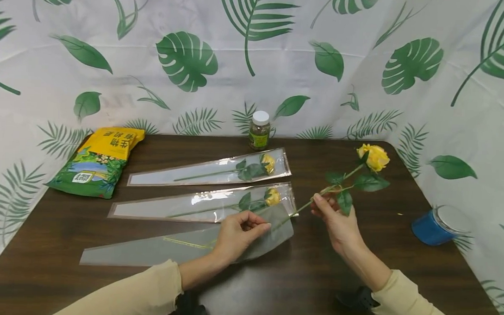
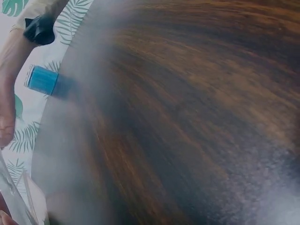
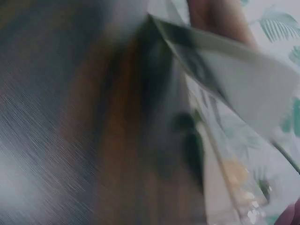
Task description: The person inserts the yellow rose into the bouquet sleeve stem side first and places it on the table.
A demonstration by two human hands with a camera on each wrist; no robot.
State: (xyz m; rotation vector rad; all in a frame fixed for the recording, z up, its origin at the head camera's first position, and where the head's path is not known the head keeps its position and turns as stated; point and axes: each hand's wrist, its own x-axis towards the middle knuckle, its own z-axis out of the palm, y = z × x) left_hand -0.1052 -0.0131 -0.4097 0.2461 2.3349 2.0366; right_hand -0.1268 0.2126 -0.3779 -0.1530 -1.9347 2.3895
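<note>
My right hand (image 1: 337,220) pinches the green stem of a yellow artificial rose (image 1: 374,157) below its leaves. The bloom points up and to the right. The lower stem (image 3: 286,157) runs into the wide mouth of a translucent flower sleeve (image 1: 128,250), whose narrow end lies toward the left. At that mouth my left hand (image 1: 238,233) pinches the upper film between thumb and fingers, so the sleeve (image 3: 253,84) stands lifted there. Behind it lie two more sleeves, a middle one (image 1: 146,211) and a far one (image 1: 159,176), each holding a yellow rose.
A yellow and green bag (image 1: 102,161) lies at the back left of the dark wooden table (image 1: 272,292). A white-capped jar (image 1: 259,130) stands at the back edge. Near the right edge is a blue can (image 1: 435,226). Leaf-patterned cloth (image 1: 255,60) hangs behind the table.
</note>
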